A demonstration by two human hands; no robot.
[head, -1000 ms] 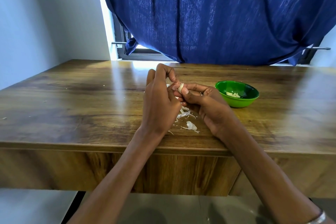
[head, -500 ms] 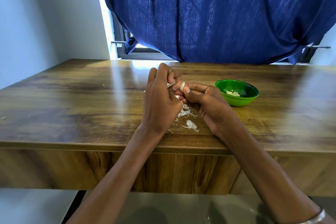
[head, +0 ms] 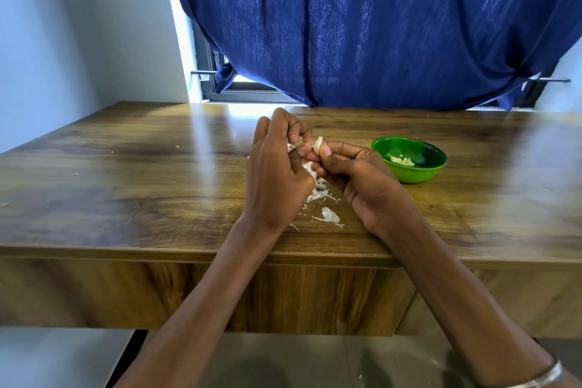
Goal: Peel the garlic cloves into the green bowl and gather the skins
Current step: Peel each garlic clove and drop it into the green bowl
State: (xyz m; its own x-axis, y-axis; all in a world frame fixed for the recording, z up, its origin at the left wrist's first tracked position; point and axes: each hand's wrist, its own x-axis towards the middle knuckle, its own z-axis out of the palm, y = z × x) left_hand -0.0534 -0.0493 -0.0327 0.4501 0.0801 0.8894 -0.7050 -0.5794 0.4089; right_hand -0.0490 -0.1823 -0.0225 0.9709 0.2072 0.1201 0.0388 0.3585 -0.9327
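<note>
Garlic clove (head: 317, 145) pinched between right hand (head: 356, 173), left hand (head: 277, 173) fingertips.

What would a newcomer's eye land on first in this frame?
Two hands meet at the table's middle: the right hand pinches a pale garlic clove while the left hand pulls at its skin. Just right of them sits the green bowl with a few peeled cloves inside, and white skins lie scattered on the table under the hands. A blue curtain fills the background.
</note>
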